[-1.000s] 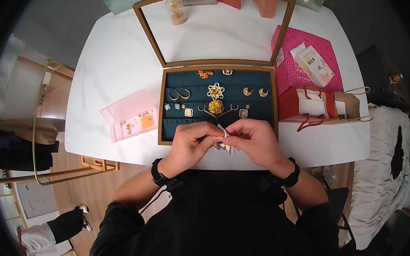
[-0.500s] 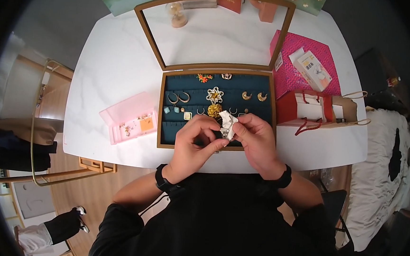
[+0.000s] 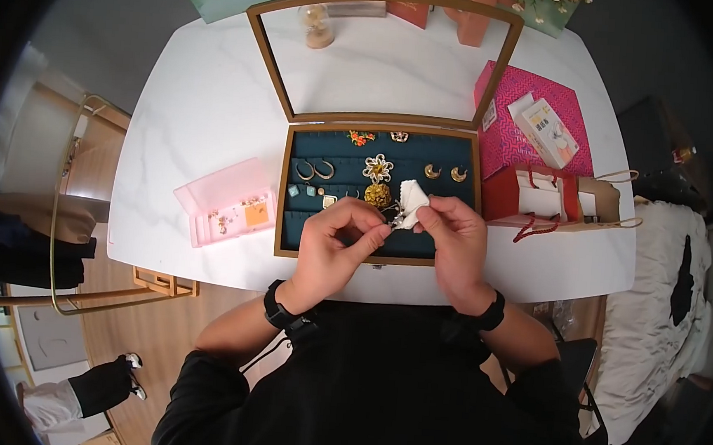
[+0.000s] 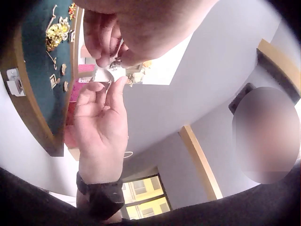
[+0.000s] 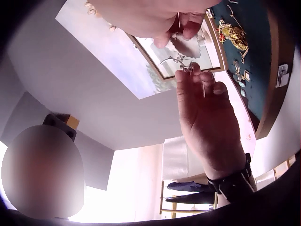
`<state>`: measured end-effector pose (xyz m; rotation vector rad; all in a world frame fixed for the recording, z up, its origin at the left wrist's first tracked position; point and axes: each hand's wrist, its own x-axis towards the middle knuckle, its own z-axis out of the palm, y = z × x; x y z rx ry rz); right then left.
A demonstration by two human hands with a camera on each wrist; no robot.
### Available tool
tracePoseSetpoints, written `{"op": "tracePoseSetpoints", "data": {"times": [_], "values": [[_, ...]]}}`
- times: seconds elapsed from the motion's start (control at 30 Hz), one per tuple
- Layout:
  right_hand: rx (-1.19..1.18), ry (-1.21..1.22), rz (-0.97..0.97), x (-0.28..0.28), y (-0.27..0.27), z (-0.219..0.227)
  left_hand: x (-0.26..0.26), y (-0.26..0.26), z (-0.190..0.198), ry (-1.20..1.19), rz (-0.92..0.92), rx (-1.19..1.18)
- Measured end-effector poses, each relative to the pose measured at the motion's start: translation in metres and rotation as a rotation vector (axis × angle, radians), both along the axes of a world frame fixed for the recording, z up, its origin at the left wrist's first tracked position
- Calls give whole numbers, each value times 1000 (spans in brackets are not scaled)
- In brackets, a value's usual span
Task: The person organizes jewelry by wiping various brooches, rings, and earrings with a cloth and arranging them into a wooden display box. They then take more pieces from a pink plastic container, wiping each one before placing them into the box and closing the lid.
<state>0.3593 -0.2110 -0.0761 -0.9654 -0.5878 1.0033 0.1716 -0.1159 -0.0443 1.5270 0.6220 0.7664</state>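
Over the front of the jewelry box [image 3: 282, 217] both hands meet. My left hand [image 3: 333, 244] pinches a small silver jewelry piece with tiny beads [image 5: 188, 68] between thumb and fingers; its exact kind I cannot tell. A white cloth [image 3: 413, 198] with a scalloped edge is pinched in my right hand [image 3: 460, 248], close beside the silver piece. Dark green rows in the box bear a silver flower brooch [image 3: 378, 169], a golden flower-shaped piece [image 3: 378, 195], hoop earrings [image 3: 324, 170] and crescent earrings [image 3: 459, 174]. The hands cover part of the front rows.
The box's glazed lid [image 3: 267, 59] stands raised behind it. At left lies an open pink case [image 3: 218, 186] with small jewelry. A red paper bag [image 3: 503, 195], a pink package [image 3: 494, 145] and a small white carton [image 3: 547, 135] occupy the right. An hourglass-like ornament [image 3: 317, 34] stands at the back.
The hands have moved slightly apart from their close hold around the cloth. The cloth now stands up from the right fingers, and the silver piece shows at the left fingertips.
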Motion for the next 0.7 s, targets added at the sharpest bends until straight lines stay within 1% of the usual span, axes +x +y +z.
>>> {"op": "tracePoseSetpoints", "data": {"times": [0.03,0.1,0.13,0.2,0.23,0.27,0.3,0.33,0.4,0.47,0.5,0.57,0.63,0.7], "values": [[0,-39,-16,1,1,3,-1,0,1,-1,1,1],[-6,-112,-28,0,3,13,-2,0,10,71,-10,-163],[-7,-113,-30,-1,3,16,-2,0,12,70,-11,-164],[43,-226,-16,-4,6,19,-1,2,16,134,-88,97],[54,-248,-15,-5,7,19,0,3,19,133,-89,95],[52,-249,-15,-3,7,19,1,4,23,154,-103,162],[5,-300,13,0,8,18,2,4,25,173,-115,231],[-41,-351,41,3,9,17,2,5,27,171,-115,231],[-34,-377,56,5,11,15,0,6,29,253,-138,412],[-28,-403,70,5,11,16,0,6,29,246,-133,449],[-5,-397,36,3,10,20,0,6,29,240,-126,487],[19,-393,3,-1,12,24,2,3,28,207,-96,476],[52,-467,-29,-3,14,27,4,-1,26,174,-66,464],[30,-512,-7,0,14,25,4,-2,21,166,-14,516]]}}
